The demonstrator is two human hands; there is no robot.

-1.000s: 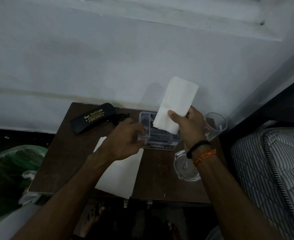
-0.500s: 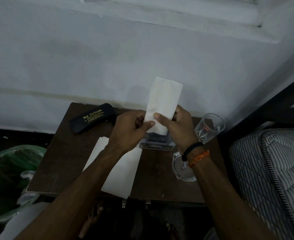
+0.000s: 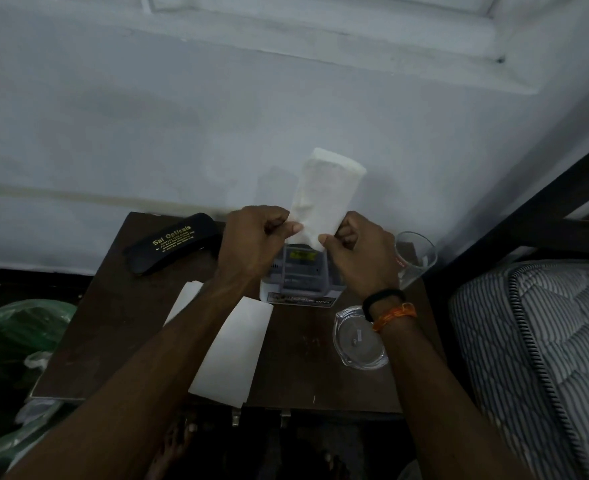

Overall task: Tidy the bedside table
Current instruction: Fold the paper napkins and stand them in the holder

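On the bedside table (image 3: pixel 119 327), nearest you: white sheet (image 3: pixel 230 355) and ashtray (image 3: pixel 358 344) unsorted; above the clear box (image 3: pixel 298 275) your left hand (image 3: pixel 255 240) and right hand (image 3: pixel 358 254) pinch the folded tissue (image 3: pixel 324 199); spectacle case (image 3: pixel 171 247), glass (image 3: pixel 416 258) behind – tidying barely begun

Both hands raised, close together: left hand (image 3: pixel 251 240) and right hand (image 3: pixel 358 252) curled, thumbs pinching inward.

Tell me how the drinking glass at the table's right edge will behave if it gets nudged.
The drinking glass looks clear and thin-walled, so probably fragile. It stands at the bedside table's right edge beside the right hand, so a sideways nudge could likely tip it off. Being round, it would probably roll once down.
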